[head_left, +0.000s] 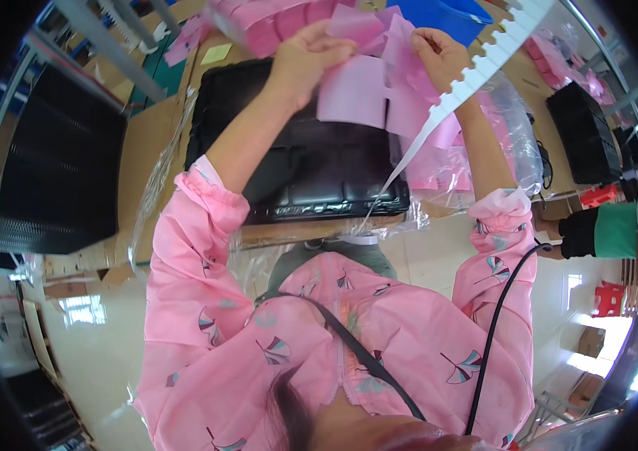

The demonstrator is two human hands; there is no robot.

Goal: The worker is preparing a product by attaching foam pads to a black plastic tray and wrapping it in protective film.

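My left hand [304, 64] reaches over a black plastic tray [304, 177], its thumb and fingers closed on a thin pink plastic sheet [353, 94]. Opposite it, my right hand [441, 60] pinches the right part of the same pink plastic, which looks folded or made of several joined pieces. The pink plastic hangs over the far right part of the tray. A white toothed strip [495, 64] crosses in front of my right wrist and hides part of it. More pink sheets wrapped in clear film [495, 143] lie beside the tray, under my right forearm.
A pink-lined black tray [274, 22] and a blue bin [458, 19] stand at the back. Stacked black trays [63, 158] rise at the left. Another black stack [583, 131] is at the right, near a person in green [623, 229]. Metal posts [108, 45] stand back left.
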